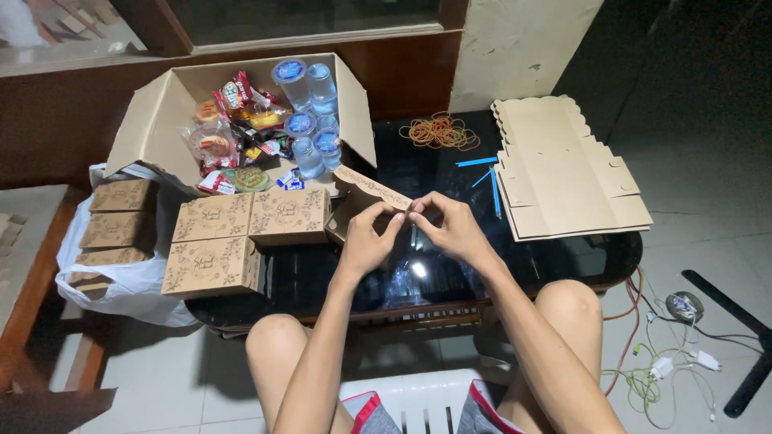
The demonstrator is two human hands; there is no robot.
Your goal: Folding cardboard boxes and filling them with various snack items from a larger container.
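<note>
The fingers (394, 219) of the left hand (366, 241) are pinched together on the edge of a half-folded brown cardboard box (362, 197), and those of the right hand (454, 229) meet them at the same spot, thumb and forefinger closed on a small bit of that edge; whether something else sits between the fingertips is too small to tell. The box is held just above the near side of the dark glass table (563, 257), its scalloped flap tilted up and away to the left.

Nearest the camera are the person's bare knees and the white plastic chair (418, 402) between them. On the tiled floor to the right lies a tangle of cables and chargers (667, 362).

On the table, just left of the hands, three closed brown boxes (241, 233) with printed tops sit touching one another. Further left, a white plastic bag (121, 273) holds a stack of more such boxes. To the right of the hands lies a pile of flat unfolded cardboard blanks (563, 169), with a few blue straws (486, 173) beside its left edge.

Behind the hands stands a large open carton (161, 112) filled with small water bottles (310, 104) on its right side and wrapped snacks (233, 128) on its left. A loose heap of orange rubber bands (438, 131) lies near the far edge of the table, between the carton and the blanks.
</note>
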